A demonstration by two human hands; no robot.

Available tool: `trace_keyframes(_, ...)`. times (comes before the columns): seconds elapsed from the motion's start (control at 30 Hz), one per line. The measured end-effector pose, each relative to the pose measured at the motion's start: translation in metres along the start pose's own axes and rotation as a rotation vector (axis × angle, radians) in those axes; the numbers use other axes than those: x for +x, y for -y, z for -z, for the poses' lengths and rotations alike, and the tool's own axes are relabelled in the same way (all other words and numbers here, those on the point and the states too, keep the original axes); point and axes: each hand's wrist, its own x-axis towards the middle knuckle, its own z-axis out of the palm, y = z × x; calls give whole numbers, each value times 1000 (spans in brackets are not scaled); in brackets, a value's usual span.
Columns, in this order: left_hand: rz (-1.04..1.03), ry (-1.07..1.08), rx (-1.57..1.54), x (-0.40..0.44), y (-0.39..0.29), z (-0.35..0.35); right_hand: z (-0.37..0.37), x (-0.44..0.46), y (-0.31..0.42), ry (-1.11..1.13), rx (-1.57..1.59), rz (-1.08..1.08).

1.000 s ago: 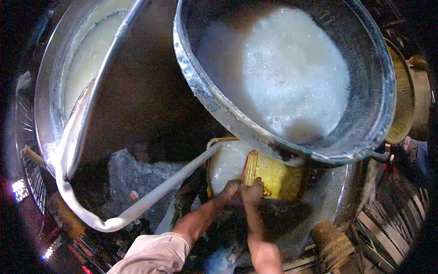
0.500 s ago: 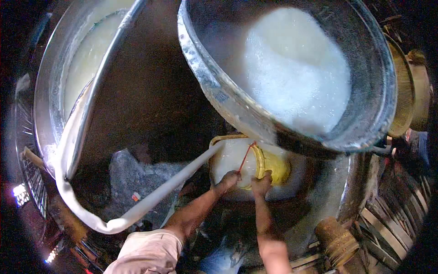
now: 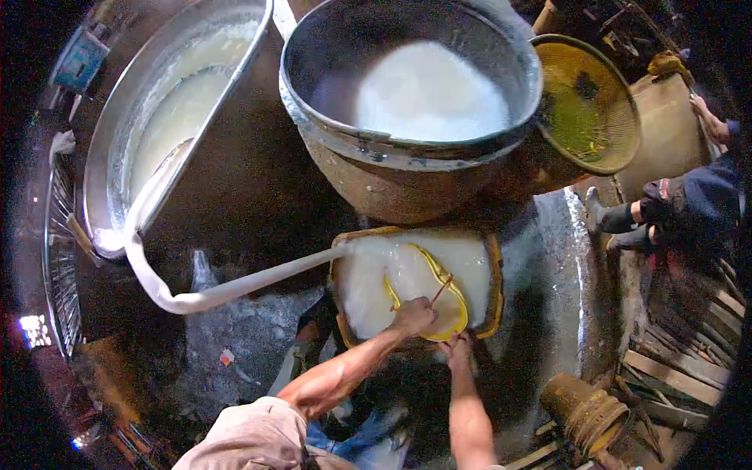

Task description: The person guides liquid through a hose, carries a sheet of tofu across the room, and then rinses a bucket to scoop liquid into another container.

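Observation:
A yellow bucket (image 3: 464,313) lies tilted and partly sunk in milky white liquid (image 3: 366,290). The liquid fills a rectangular tub (image 3: 499,274) with a yellow-brown rim. My left hand (image 3: 415,316) is closed on the bucket's thin red handle (image 3: 443,290). At the bucket's near edge, my right hand (image 3: 457,348) grips the yellow rim. Much of the bucket's body is hidden under the liquid. A pale hose (image 3: 235,288) runs from the left and ends at the tub's left side.
Behind the tub stands a big metal pot (image 3: 376,176) with white liquid inside. A metal basin (image 3: 106,149) holds more liquid at left. At right are a round sieve (image 3: 630,117), a person in boots (image 3: 615,219), stacked planks (image 3: 674,376) and a rusty cylinder (image 3: 583,411).
The bucket has gone from lying on its side with its yellow wall showing to sitting lower in the liquid. My hands moved with it. The view has shifted, showing more of the right side.

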Motion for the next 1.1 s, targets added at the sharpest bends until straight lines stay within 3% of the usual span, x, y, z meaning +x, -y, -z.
trace_keyframes(0.03,-44,5,87,-12,-29,17,10,-8,5,379,270,-150)
trace_keyframes(0.07,49,3,91,-13,-41,15,1,-30,4,391,262,-135)
trace_keyframes(0.13,112,61,12,-52,-100,56,-49,-85,-5,-291,-176,118)
trace_keyframes(0.17,197,137,-74,-71,-125,76,-101,-125,18,-310,-129,51)
trace_keyframes(0.2,49,120,84,-75,-132,77,-92,-137,12,-227,-13,71)
trace_keyframes(0.23,187,38,-54,-98,-167,97,-133,-170,19,-298,-146,152)
trace_keyframes(0.43,-190,-59,-12,-161,-260,176,-279,-306,68,-267,-69,319)
trace_keyframes(0.5,-446,-27,93,-202,-303,236,-342,-337,89,-372,-61,339)
trace_keyframes(0.57,-390,-96,-67,-210,-327,268,-397,-356,99,-368,37,468)
trace_keyframes(0.6,-489,-46,-13,-225,-341,301,-418,-356,107,-175,158,520)
trace_keyframes(0.63,-510,-102,-106,-219,-344,310,-440,-352,117,-337,7,608)
trace_keyframes(0.83,-529,-237,-235,-182,-355,406,-602,-329,201,-385,-129,769)
trace_keyframes(0.97,-510,-208,-316,-163,-338,462,-670,-298,235,-336,-379,748)
trace_keyframes(1.1,-510,-209,-352,-138,-307,489,-738,-247,246,-352,-428,725)
